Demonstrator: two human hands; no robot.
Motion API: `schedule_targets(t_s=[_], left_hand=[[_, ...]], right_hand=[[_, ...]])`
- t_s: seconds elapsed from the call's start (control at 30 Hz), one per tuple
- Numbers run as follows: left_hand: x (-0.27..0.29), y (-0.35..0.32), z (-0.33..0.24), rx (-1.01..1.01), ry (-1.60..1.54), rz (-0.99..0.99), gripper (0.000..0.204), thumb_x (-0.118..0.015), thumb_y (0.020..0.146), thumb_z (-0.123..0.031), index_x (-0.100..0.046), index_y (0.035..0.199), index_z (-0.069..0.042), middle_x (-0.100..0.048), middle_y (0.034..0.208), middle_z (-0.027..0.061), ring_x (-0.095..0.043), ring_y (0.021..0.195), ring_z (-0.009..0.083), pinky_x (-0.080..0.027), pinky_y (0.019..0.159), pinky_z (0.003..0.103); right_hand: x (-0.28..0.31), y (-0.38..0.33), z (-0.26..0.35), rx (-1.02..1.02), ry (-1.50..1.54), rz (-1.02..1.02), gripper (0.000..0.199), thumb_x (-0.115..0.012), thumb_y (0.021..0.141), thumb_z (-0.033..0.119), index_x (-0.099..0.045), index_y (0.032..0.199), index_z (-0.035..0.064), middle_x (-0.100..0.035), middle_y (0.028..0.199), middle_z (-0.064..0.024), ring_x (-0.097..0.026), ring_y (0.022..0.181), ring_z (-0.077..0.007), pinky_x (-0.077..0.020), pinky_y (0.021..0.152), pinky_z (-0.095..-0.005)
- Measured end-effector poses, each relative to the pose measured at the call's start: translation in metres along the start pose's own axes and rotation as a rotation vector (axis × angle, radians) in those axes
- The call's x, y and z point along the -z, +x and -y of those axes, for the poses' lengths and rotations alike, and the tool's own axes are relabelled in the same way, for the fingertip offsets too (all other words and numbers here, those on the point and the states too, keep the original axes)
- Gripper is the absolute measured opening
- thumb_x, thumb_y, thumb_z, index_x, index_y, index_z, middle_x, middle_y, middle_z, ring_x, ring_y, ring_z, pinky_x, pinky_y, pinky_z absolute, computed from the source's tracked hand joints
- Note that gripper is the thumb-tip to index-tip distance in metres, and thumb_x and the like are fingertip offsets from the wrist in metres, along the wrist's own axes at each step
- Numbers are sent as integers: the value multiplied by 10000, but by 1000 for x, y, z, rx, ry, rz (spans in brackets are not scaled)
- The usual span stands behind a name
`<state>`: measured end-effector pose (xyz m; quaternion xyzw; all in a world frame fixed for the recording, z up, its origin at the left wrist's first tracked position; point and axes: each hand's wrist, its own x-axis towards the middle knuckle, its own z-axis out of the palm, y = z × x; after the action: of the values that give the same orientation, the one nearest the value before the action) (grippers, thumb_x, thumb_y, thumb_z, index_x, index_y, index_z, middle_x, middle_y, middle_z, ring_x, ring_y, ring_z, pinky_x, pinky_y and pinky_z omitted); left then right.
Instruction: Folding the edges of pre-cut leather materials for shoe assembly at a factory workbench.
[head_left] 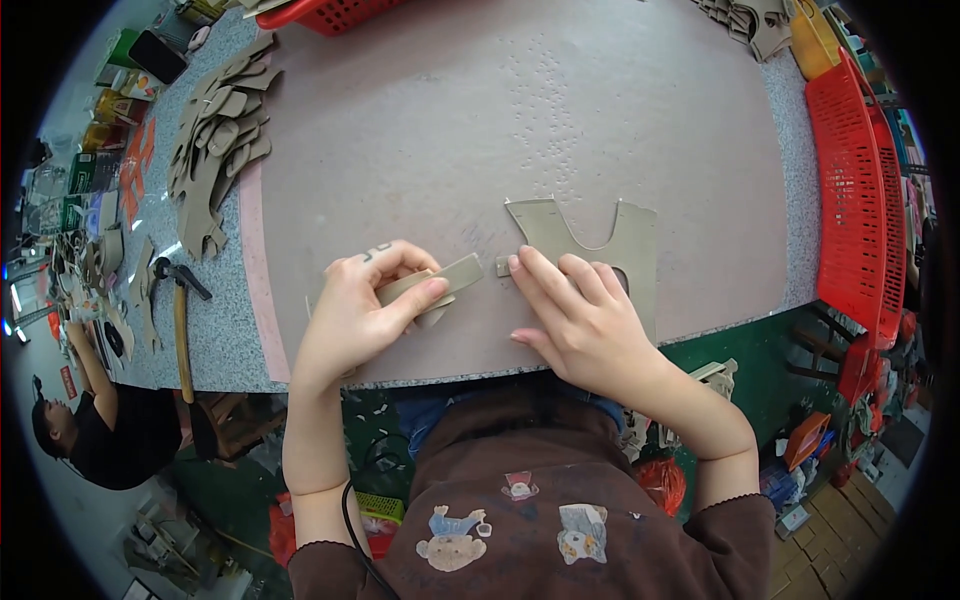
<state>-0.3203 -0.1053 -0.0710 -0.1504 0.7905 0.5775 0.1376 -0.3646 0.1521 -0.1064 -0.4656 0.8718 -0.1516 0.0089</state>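
Head view: left hand [372,305] has thumb and fingers clamped on a few small taupe strips [458,274], ends poking out toward the right hand [585,308]. Right hand: thumb spread from fingers, fingertips down on the curved taupe panel [545,225] and at a small tab [503,267] just left of it. Can't tell if tab and panel join under the fingers. Panel lies flat on the mat [400,130], right of the left grip, running beyond and under the right hand. To do this well: keep panel flat, press near the tab, fan strips so only one comes free.
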Motion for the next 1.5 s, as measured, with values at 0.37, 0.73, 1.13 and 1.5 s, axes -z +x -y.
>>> schedule_targets(t_s=[0.37, 0.73, 1.13, 1.5], left_hand=[[-10, 26, -8, -75, 285, 113, 134, -740, 858, -145, -749, 860, -11, -688, 675, 5, -499, 546, 80, -383, 518, 215], [-11, 31, -6, -82, 294, 125, 143, -736, 861, -154, -749, 856, -12, -683, 673, 7, -505, 560, 82, -393, 531, 214], [-12, 33, -7, -93, 315, 122, 149, -734, 864, -160, -748, 854, -12, -686, 682, 12, -516, 571, 89, -407, 540, 221], [-15, 32, -5, -116, 297, 89, 179, -715, 841, -147, -736, 842, 31, -715, 724, 61, -466, 520, 133, -401, 512, 274]], right_hand=[[-8, -5, -3, 41, -4, -111, 457, -686, 938, 266, -653, 1322, 21, -546, 1445, -107, -544, 1124, -236, -425, 981, -357], [-11, -6, -3, 16, 23, -147, 429, -697, 929, 243, -662, 1300, 30, -569, 1388, -115, -556, 1135, -238, -426, 978, -362], [-11, -5, -2, 5, 35, -161, 419, -696, 927, 234, -665, 1290, 27, -575, 1382, -111, -568, 1117, -239, -430, 975, -361], [-5, -1, 2, -18, 59, -119, 469, -718, 912, 293, -669, 1331, 88, -586, 1335, -103, -563, 1080, -231, -414, 972, -368]])
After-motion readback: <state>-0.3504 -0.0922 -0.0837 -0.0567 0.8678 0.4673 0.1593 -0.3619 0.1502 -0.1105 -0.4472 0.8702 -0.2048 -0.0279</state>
